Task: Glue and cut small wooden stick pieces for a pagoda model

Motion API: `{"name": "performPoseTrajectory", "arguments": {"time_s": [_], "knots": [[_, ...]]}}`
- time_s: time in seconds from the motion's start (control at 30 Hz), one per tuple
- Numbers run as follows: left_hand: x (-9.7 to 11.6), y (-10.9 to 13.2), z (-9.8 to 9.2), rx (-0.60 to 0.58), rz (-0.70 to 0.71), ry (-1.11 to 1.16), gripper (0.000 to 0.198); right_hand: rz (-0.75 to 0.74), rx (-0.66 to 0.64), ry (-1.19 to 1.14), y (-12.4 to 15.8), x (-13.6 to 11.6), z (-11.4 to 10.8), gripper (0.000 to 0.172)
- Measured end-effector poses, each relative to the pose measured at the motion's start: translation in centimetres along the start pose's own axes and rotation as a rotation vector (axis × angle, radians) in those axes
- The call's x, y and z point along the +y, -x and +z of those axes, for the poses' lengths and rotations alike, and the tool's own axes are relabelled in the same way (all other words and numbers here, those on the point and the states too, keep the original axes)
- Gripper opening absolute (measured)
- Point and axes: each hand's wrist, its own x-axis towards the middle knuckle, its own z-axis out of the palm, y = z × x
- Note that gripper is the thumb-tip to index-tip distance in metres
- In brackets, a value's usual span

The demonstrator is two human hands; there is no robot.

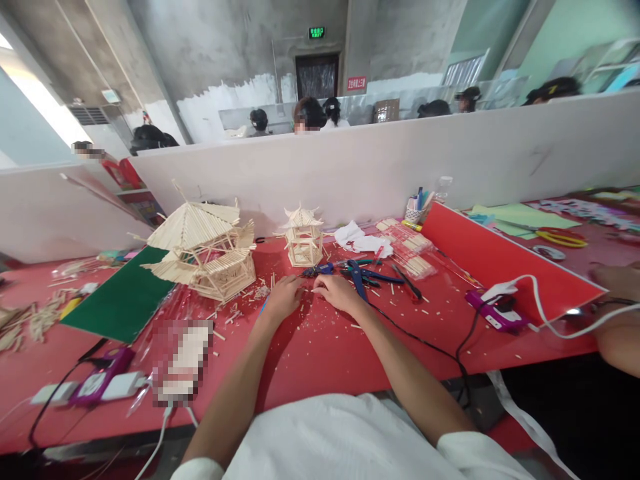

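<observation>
My left hand (285, 297) rests low over the red table, fingers curled and close together. Just to its right is my right hand (334, 292), its fingers bent inward towards the left hand. Whatever either hand pinches is too small or hidden to make out. Behind them stands a small pavilion model (304, 245) made of wooden sticks, and beside it lies a dark blue tool (325, 268). Blue-handled pliers (359, 279) lie right of my right hand. A larger stick pavilion (207, 250) stands to the left. A thin blue object (265, 303) shows beside my left wrist.
Stick scraps litter the red table (320, 367). To the right are bagged sticks (410, 250), a red board (505, 260) and a purple power strip (495, 312). A green board (123, 293) and a phone on a cable (183, 360) lie left. Another person's arm (620, 327) is at far right.
</observation>
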Motion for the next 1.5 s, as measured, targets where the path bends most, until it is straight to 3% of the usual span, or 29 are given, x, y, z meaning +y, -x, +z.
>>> {"name": "performPoseTrajectory", "arguments": {"time_s": [0.2,0.53,0.87,0.97,1.13,1.3,1.5], "knots": [[-0.3,-0.1,0.6,-0.081,0.017,-0.059,0.027,-0.024,-0.086,0.065,0.2,0.0,0.5,0.008],[0.0,-0.2,0.0,-0.083,-0.043,-0.044,0.017,-0.078,-0.098,0.069,0.3,0.3,1.1,0.011],[-0.6,-0.4,1.0,-0.062,-0.065,0.006,0.012,-0.147,-0.151,0.105,0.4,1.1,1.7,0.005],[-0.4,-0.5,0.8,0.006,-0.036,0.140,0.014,-0.116,-0.107,0.078,0.3,0.9,1.2,0.006],[0.3,-0.7,0.1,0.151,0.035,0.315,0.011,-0.022,0.076,-0.117,-0.1,0.2,0.2,0.008],[0.3,-0.7,0.0,0.168,0.081,0.302,0.011,-0.087,0.204,-0.255,-0.4,-0.1,0.0,0.009],[0.5,-0.6,-0.2,0.180,0.116,0.316,0.013,-0.145,0.232,-0.259,-0.4,0.2,-0.2,0.011]]}}
